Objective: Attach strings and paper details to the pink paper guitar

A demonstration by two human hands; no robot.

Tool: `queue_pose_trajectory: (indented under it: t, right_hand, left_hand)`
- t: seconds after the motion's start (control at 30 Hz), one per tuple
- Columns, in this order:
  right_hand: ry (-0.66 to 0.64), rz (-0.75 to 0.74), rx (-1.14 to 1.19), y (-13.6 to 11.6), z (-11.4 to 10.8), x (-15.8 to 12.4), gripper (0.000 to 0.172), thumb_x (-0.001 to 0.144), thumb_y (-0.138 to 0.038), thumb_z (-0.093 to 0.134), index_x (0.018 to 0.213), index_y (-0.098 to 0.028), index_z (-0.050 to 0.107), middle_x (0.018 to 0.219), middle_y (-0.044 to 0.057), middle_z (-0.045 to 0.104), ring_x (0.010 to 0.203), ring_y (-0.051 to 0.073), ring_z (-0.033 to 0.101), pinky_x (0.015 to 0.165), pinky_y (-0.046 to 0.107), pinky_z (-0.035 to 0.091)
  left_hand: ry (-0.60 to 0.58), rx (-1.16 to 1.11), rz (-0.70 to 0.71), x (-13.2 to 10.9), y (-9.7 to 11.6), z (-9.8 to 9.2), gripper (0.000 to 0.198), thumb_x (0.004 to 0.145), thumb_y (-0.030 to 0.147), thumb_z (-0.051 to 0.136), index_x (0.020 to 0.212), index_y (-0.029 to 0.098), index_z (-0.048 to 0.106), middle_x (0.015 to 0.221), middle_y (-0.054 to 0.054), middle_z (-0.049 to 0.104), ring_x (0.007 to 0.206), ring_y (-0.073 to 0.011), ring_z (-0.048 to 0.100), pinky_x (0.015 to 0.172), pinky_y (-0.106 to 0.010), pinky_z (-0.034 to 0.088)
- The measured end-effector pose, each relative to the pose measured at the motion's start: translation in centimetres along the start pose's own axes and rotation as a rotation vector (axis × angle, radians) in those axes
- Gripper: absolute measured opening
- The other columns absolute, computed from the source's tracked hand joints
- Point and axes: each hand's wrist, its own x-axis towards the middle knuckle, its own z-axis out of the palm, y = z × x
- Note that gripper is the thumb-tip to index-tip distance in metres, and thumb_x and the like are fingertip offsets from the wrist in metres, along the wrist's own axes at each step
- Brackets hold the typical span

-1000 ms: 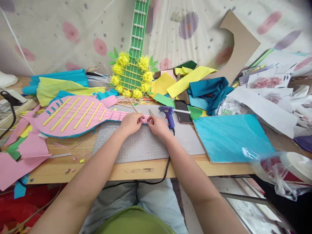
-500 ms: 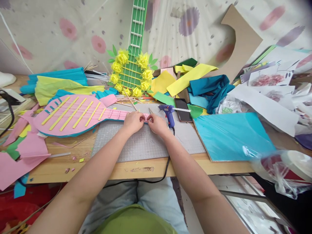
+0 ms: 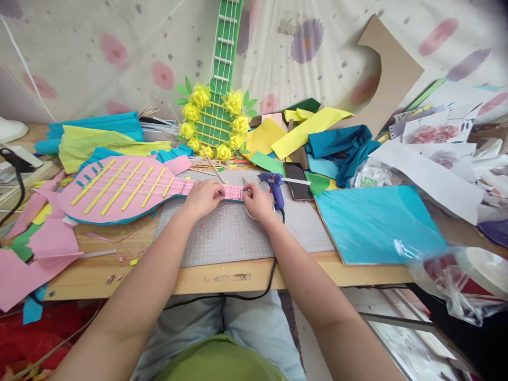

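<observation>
A pink paper lute [image 3: 119, 189] with yellow strips across its body and a blue edge lies on the left, its neck [image 3: 235, 191] pointing right over the grey cutting mat [image 3: 222, 238]. My left hand [image 3: 204, 198] is closed over the neck, thumb and fingertips pinched at its strings. At the neck's far end my right hand [image 3: 257, 201] also pinches, fingertips together against the end. Anything thin between the fingertips is too small to make out. A white roll shows partly under my right hand. Beside it lies a blue glue gun [image 3: 274, 188] with a white glue stick.
Behind stands a green paper instrument [image 3: 216, 119] ringed with yellow flowers. A phone [image 3: 297, 181] and a blue sheet-covered board [image 3: 381, 225] lie to the right. Coloured paper scraps [image 3: 51, 238] cover the left; the glue gun's black cord [image 3: 273, 275] hangs over the table edge.
My left hand has slid left along the neck, away from my right hand, uncovering more of the neck's end. My right hand stays at that end.
</observation>
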Motion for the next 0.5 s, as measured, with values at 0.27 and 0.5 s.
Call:
queue_pose_trajectory:
  t: [0.27, 0.5]
  right_hand:
    - [0.009, 0.023, 0.005, -0.2, -0.1, -0.1, 0.022, 0.079, -0.027, 0.044, 0.097, -0.023, 0.056, 0.073, -0.001, 0.063, 0.072, 0.016, 0.057, 0.062, 0.026, 0.036]
    - [0.037, 0.059, -0.066, -0.6, -0.3, 0.0, 0.022, 0.08, -0.027, 0.044, 0.098, -0.023, 0.056, 0.076, 0.0, 0.064, 0.074, 0.018, 0.059, 0.065, 0.027, 0.038]
  left_hand:
    - [0.095, 0.139, -0.055, 0.1, 0.8, 1.2, 0.013, 0.08, 0.021, 0.049, 0.083, 0.019, 0.062, 0.093, -0.006, 0.064, 0.095, -0.0236, 0.054, 0.08, -0.038, 0.036]
    - [0.063, 0.089, -0.072, -0.1, 1.0, 1.4, 0.013, 0.079, 0.021, 0.051, 0.085, 0.02, 0.063, 0.093, -0.005, 0.062, 0.093, -0.0223, 0.055, 0.08, -0.037, 0.037]
